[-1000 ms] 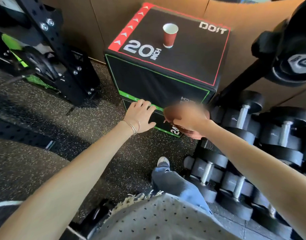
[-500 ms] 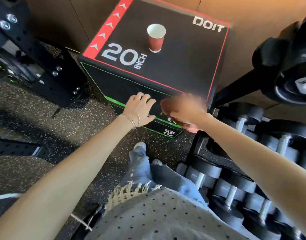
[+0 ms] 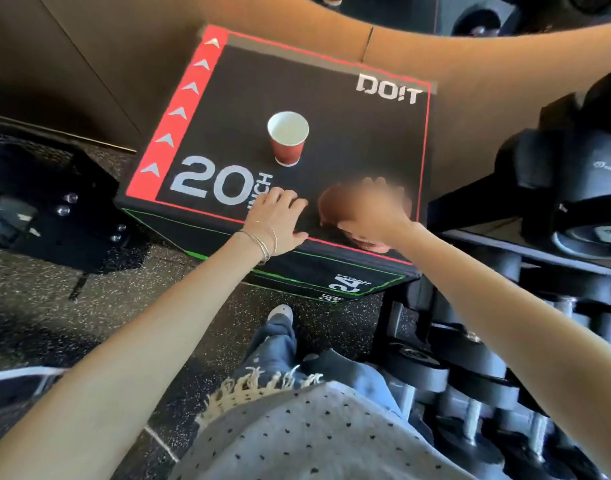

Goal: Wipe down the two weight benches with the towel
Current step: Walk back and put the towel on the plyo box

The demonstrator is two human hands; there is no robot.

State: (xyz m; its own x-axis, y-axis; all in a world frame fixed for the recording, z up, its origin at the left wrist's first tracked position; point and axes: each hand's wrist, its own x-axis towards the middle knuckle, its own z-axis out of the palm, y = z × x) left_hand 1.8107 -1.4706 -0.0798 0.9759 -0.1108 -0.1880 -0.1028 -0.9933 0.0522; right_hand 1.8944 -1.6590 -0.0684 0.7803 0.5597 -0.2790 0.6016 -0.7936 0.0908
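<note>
— While both arms reach forward, what are the hands doing?

— Left hand (image 3: 278,221) lies flat and open, palm down, on the near edge of a black plyo box (image 3: 366,140) marked "20 INCH". Right hand (image 3: 364,211) is just beside it on the same edge, blurred; something reddish-brown shows under it, but I cannot tell whether it is gripping anything.

— Where is the towel? The benches?

— No towel is clearly visible, and no weight bench is in view — only the box, speckled rubber floor (image 3: 55,306), and a rack of dumbbells (image 3: 470,358) to the right.

— What could go wrong?

— A red paper cup (image 3: 288,138) stands upright and open near the hands. My guess: a sweep or a nudge to the box could tip it. Stepping right risks knocking a shin against the dumbbells.
</note>
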